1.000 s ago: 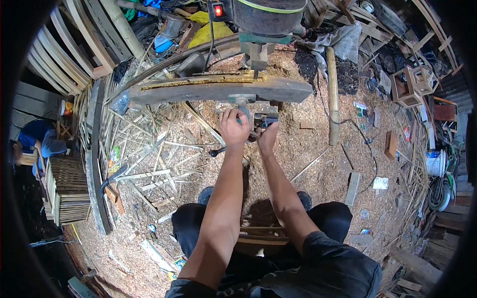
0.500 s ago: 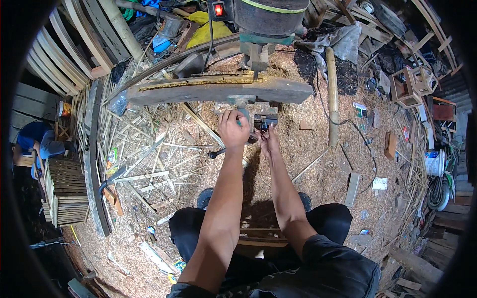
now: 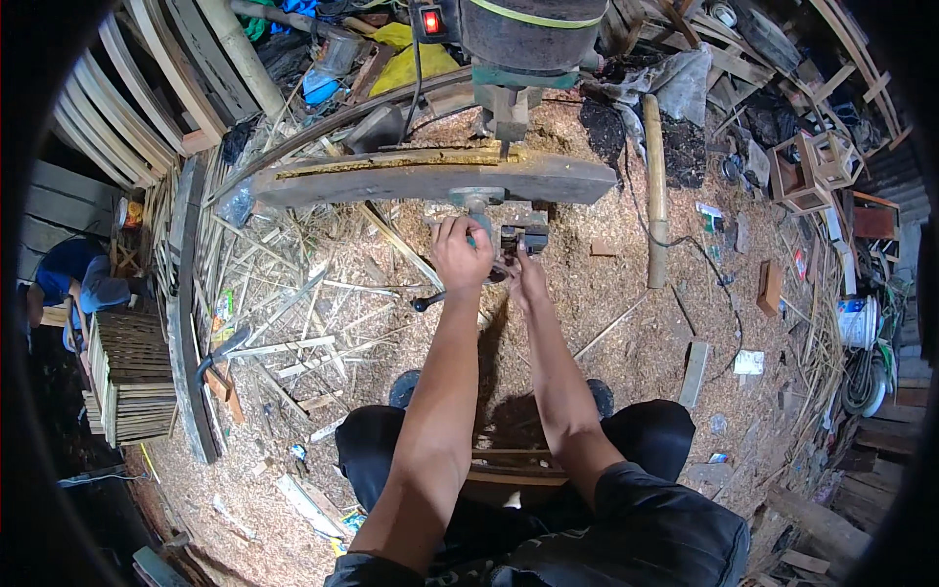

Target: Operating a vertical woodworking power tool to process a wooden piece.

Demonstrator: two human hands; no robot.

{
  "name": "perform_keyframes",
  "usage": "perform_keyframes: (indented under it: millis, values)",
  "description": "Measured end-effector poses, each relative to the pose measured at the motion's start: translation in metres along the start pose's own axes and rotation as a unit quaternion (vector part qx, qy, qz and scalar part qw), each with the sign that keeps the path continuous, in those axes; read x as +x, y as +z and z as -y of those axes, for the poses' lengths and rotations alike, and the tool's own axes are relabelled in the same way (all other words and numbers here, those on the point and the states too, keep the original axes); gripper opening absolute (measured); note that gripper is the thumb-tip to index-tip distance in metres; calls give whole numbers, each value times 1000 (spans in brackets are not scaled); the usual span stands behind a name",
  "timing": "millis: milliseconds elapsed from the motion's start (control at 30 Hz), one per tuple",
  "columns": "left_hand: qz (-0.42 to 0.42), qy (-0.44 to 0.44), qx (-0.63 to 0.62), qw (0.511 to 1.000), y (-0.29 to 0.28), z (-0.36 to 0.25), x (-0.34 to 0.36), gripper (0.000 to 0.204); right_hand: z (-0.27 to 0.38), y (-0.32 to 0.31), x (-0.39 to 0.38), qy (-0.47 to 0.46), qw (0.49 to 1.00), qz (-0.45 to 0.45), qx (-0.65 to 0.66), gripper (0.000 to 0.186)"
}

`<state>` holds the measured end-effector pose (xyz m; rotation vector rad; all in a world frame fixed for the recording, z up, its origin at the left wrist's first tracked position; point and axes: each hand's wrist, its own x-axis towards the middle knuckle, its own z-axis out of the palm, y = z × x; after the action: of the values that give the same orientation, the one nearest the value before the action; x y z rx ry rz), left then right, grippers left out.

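Note:
A drilling machine (image 3: 533, 44) with a lit red switch (image 3: 431, 21) stands at the top. Its bit meets the far upper edge of a long wooden beam (image 3: 391, 184), where a sawdust-lined groove runs. On the near side of the beam is a metal clamp (image 3: 525, 238) with greenish parts. My left hand (image 3: 460, 256) is closed over a greenish metal part of it, mostly hidden under the fingers. My right hand (image 3: 526, 278) has its thumb up against the clamp's dark block, fingers curled beneath; what they grip is hidden. A black-knobbed lever (image 3: 423, 304) sticks out to the left.
Wood shavings and offcuts cover the floor (image 3: 606, 333). A round pole (image 3: 655, 196) and a cable lie right of the beam. At the left are a long plank (image 3: 184, 313), a slatted stack (image 3: 137, 377) and another person (image 3: 83, 284). A white bucket (image 3: 857, 321) stands far right.
My right hand has shifted slightly, its thumb moving left along the dark block. My left hand stays on the greenish part. The beam looks unmoved.

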<state>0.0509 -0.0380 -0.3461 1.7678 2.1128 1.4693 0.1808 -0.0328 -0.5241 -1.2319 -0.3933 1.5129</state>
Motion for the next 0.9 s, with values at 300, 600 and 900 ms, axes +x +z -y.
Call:
perform_keyframes:
  millis: [300,600,900]
  values:
    - [-5,3,-2,1000,1,2,-3,13,4,35,-25,-234,919,-136,-288,37]
    - [3,1,-3,1000,0,1,-1,13,33,-1,-26,123,976,70,168,32]
    - [7,-3,-14,1000,0,1,-2,13,11,27,-31,-364,833,-136,-394,49]
